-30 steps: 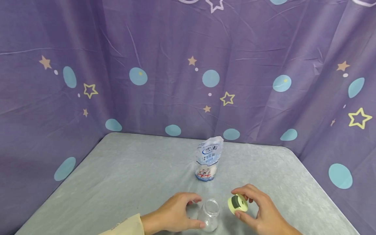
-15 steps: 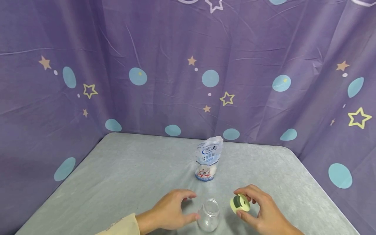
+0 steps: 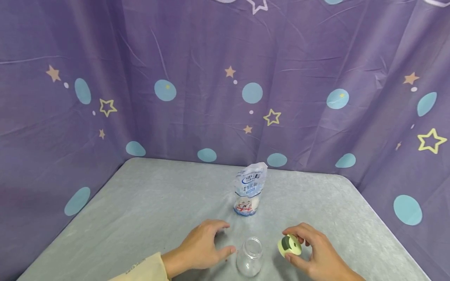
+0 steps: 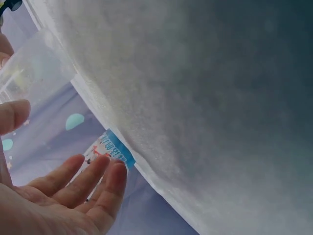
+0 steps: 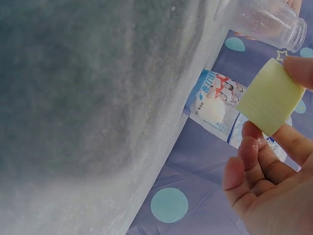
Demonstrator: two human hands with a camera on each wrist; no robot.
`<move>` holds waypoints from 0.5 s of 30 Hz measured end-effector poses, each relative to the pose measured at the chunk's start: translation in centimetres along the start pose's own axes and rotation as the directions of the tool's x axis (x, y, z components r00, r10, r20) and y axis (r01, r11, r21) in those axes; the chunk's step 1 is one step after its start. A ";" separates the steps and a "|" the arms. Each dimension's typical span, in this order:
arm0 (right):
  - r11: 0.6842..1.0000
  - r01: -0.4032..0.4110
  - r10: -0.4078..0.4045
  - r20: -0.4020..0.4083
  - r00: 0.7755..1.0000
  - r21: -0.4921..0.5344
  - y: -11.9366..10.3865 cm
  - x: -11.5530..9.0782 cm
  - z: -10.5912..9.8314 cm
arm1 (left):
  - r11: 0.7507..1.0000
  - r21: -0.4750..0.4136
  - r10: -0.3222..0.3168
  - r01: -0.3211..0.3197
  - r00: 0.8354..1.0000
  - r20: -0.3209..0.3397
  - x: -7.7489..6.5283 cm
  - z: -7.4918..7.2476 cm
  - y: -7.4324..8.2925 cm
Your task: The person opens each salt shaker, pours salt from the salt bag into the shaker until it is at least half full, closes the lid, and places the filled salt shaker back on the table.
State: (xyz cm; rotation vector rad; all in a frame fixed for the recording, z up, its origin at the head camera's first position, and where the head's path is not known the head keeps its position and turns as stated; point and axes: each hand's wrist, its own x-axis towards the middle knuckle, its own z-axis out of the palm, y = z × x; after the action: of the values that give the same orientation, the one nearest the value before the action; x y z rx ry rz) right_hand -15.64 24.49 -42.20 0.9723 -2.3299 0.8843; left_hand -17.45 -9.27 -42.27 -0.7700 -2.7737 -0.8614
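A clear jar stands upright and uncapped near the front of the table; its threaded neck also shows in the right wrist view. Just left of it, my left hand has its thumb and fingers spread and apart from the jar. My right hand pinches a pale yellow-green lid with a dark green patch, between thumb and fingertips, off to the right of the jar. Behind the jar stands a blue and white printed bag, partly hidden by my fingers in both wrist views.
A pale grey cloth covers the table. Purple curtains with blue dots and stars hang at the back and along both sides.
My left hand has drawn back leftward from the jar, which stays in place. My right hand with the lid has shifted slightly right and down.
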 end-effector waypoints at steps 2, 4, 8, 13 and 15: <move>1.000 -0.010 0.010 0.008 1.000 -0.002 0.0 -0.1 0.0 | 1.000 0.013 0.004 -0.003 1.000 -0.025 0.1 0.1 -0.1; 1.000 -0.019 0.019 0.015 1.000 -0.004 0.1 -0.2 -0.1 | 1.000 0.024 0.003 -0.002 0.999 -0.043 0.1 0.1 -0.1; 0.999 -0.026 0.026 0.021 0.999 -0.020 0.2 -0.5 -0.1 | 0.999 0.039 0.006 -0.003 0.998 -0.067 0.2 0.1 -0.3; 0.998 -0.047 0.049 0.047 0.998 -0.050 0.5 -0.8 -0.2 | 0.999 0.051 -0.001 0.005 0.997 -0.079 0.3 0.1 -0.5; 0.996 -0.066 0.070 0.068 0.995 -0.064 0.5 -0.9 -0.2 | 0.998 0.057 -0.008 0.012 0.997 -0.080 0.4 0.1 -0.6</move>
State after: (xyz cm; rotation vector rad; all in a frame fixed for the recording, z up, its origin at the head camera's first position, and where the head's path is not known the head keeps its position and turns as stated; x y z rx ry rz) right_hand -15.40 25.35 -42.85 0.9178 -2.4475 0.8112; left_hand -18.08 -9.48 -42.54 -0.6969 -2.7216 -0.7927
